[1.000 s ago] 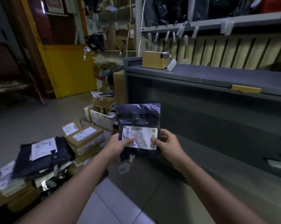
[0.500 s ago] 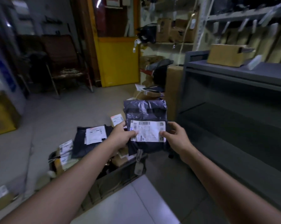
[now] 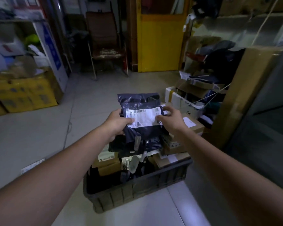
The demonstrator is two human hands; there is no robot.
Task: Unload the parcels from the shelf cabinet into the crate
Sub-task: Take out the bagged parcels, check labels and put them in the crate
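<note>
A dark plastic mailer parcel (image 3: 140,103) with a white shipping label is held upright above the crate. My left hand (image 3: 117,123) grips its left edge, thumb on the label. My right hand (image 3: 171,120) pinches its right edge at the label. Below them a dark plastic crate (image 3: 137,189) sits on the floor, filled with several cardboard boxes and dark mailers. A small tag hangs from the parcel's lower edge. The grey shelf cabinet (image 3: 268,111) shows only at the far right.
A tall cardboard box (image 3: 245,95) leans by the cabinet. Open boxes and a white foam box (image 3: 181,99) lie behind the crate. Yellow cartons (image 3: 25,93) stand at the left, a chair (image 3: 106,44) and a yellow door (image 3: 160,41) at the back. Pale floor tiles surround the crate.
My view has swung left, away from the shelf cabinet toward the crate. Both hands have carried the mailer from in front of the shelf to above the crate's parcels.
</note>
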